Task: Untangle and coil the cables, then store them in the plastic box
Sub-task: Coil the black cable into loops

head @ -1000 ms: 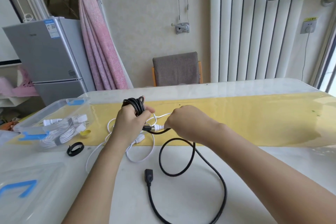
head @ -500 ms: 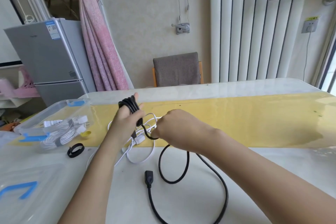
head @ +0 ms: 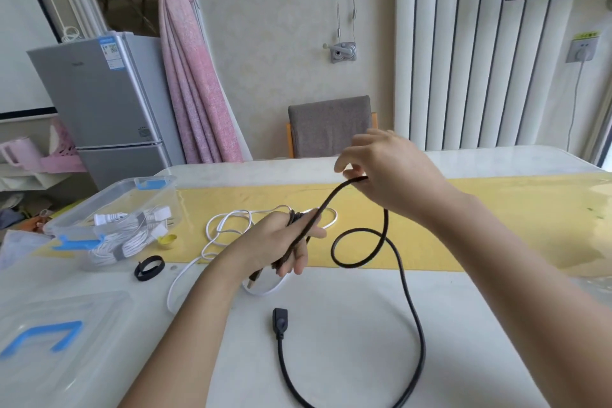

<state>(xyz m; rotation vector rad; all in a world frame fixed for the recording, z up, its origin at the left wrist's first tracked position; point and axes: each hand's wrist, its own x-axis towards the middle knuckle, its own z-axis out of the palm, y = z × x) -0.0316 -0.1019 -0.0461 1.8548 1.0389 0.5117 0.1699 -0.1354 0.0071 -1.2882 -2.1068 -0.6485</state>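
**Black cable up between 2 hands**

We see the left hand [head: 281, 248] gripping loops of the black cable [head: 414, 308], fingers curled round them. The right hand [head: 394, 172] pinches the same cable above the table [head: 347, 358]. The plastic box [head: 112, 189] sits far left, holding bundled white cables [head: 116, 242].

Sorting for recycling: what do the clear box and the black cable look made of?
The box: likely hard plastic, glossy and transparent; the white cables inside show through its walls. The cable: probably a rubber or PVC jacket, matte black; it bends in smooth loops without kinking.
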